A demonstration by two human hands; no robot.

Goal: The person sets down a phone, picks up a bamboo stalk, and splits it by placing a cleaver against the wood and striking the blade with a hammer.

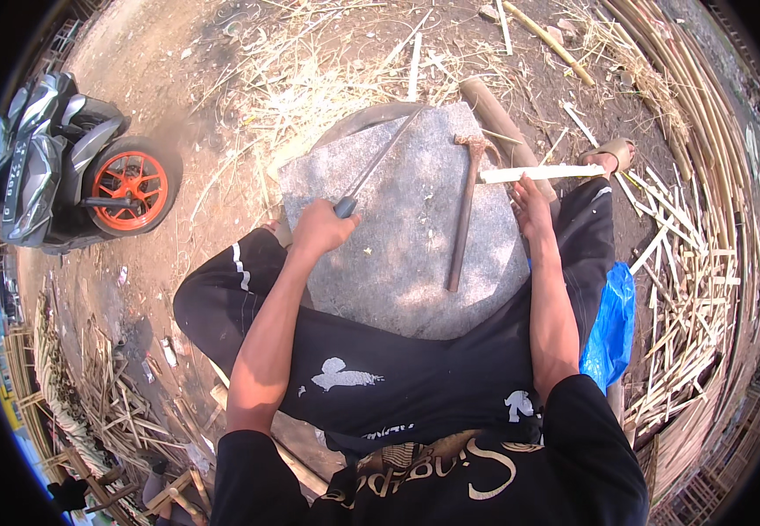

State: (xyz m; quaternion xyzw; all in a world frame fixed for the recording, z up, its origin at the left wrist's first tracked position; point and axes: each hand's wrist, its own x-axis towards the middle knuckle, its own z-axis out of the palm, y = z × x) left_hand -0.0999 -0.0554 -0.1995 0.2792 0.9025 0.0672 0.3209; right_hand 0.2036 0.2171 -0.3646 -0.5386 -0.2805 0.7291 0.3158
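Here, the slab [397,254] lies between the person's bent legs, its near edge close to the dark trousers [450,364] and its far edge reaching toward the scattered shavings [279,101]. Bare stone stretches between the knife [383,154] and the hammer [465,210], and more of it runs on toward the near edge, giving open room in the middle. The right side is tighter: the hammer, the strip [555,173] and the log [496,118] sit near one another around the far right edge.

The left hand [320,230] is closed around the knife's dark handle over the slab's left part; the blade slants far and right, its tip near the far edge. The right hand [533,210] is at the right edge, fingers partly spread, fingertips at the pale strip; whether they grip it, I cannot tell. The strip lies crosswise, its left end just beside the hammer, its right end near the sandal [630,155].

Counted, there are two hands, one knife, one hammer, one slab, one log just beyond it, one blue bag [610,324] by the right leg, and one motorcycle [38,175] far left. The scraps [687,307] heaped at right are too many to count.
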